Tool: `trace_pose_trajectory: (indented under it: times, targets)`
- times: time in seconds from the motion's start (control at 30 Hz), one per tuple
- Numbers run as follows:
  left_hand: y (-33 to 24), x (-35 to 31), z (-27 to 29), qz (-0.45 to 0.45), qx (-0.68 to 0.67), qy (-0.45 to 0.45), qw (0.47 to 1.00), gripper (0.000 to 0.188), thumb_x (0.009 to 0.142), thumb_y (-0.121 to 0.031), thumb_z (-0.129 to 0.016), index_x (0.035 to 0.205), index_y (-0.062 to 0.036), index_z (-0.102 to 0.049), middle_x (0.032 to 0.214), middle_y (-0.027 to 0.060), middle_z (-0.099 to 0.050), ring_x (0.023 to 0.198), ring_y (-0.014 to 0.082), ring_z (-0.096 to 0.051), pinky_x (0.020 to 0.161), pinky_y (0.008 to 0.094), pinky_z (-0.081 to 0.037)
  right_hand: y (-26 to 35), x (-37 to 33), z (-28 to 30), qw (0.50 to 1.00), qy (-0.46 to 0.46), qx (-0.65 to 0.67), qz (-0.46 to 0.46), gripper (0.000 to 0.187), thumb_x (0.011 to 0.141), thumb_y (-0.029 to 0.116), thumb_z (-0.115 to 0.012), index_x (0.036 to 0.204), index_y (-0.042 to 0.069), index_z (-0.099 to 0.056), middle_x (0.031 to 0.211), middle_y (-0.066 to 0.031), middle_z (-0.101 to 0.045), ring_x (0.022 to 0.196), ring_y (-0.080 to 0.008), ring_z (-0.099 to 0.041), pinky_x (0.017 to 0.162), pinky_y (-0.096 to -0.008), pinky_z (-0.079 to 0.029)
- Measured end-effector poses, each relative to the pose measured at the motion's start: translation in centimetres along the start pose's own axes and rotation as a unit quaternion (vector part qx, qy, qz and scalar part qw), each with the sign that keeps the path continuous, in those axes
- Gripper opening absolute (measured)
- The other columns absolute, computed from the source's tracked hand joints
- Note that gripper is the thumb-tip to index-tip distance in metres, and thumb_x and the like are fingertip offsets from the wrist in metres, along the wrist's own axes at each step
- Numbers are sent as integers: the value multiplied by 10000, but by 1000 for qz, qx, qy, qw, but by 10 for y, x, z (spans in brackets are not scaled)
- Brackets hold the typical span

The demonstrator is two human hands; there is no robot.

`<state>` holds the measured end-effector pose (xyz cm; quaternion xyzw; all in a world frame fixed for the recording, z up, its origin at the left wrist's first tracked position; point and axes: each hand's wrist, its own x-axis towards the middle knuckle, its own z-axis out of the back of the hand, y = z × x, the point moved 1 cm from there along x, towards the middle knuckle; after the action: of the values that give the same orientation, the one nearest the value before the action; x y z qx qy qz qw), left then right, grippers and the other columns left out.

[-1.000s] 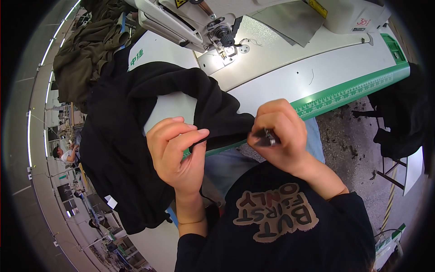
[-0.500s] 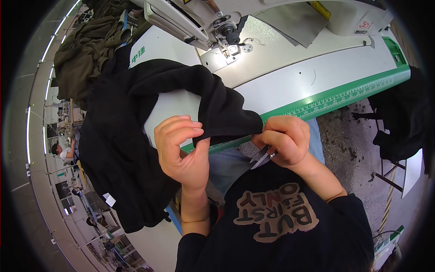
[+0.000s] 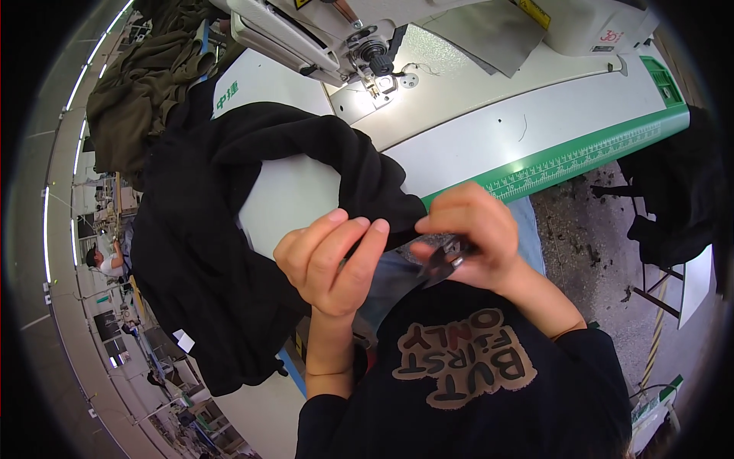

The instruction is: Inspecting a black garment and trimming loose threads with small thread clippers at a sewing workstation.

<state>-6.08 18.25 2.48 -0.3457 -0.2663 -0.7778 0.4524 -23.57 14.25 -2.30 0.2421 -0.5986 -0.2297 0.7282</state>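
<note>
A black garment [image 3: 183, 237] lies in a loose ring over the table's left side, and one narrow end of it reaches to my hands. My left hand [image 3: 329, 268] is closed on the edge of that end, its fingertips bent over the cloth. Close by on the right, my right hand [image 3: 483, 233] holds a pair of small thread snips [image 3: 442, 265] in its palm, blades pointing down and left, blurred by motion. The index finger and thumb of this hand are parted beside the garment's end; whether they touch the cloth I cannot tell.
A sewing machine [image 3: 375, 57] with its lamp lit stands at the back. Along the table's front runs a green ruler edge [image 3: 566, 164]. Brown garments [image 3: 130, 115] are piled at far left, and black cloth [image 3: 665, 199] hangs at right. A person [image 3: 107, 260] sits far off at left.
My left fingers have curled down over the cloth. My right index finger and thumb have spread, and the snips have turned in the palm. The garment's end has bunched up and shifted slightly left.
</note>
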Motion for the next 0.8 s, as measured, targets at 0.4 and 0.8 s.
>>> trace_pose_trajectory:
  times: [0.4,0.8]
  targets:
    - [-8,-3,-4,-22,12,-6,1000,188,743,-102,-758,904,-185,-709,916,-62,-636,959,127,-593,774,273,-409,3,13,8,994,45,51,-85,244,698,-46,-764,918,24,-684,813,-67,-661,677,-187,-643,558,-275,-485]
    - [-14,-11,2,-20,39,5,999,251,674,-79,-841,833,-173,-671,810,-27,-550,827,182,-574,744,329,-372,-2,7,7,864,30,316,-390,182,794,58,-692,798,67,-511,796,-22,-556,554,-82,-477,482,-217,-383]
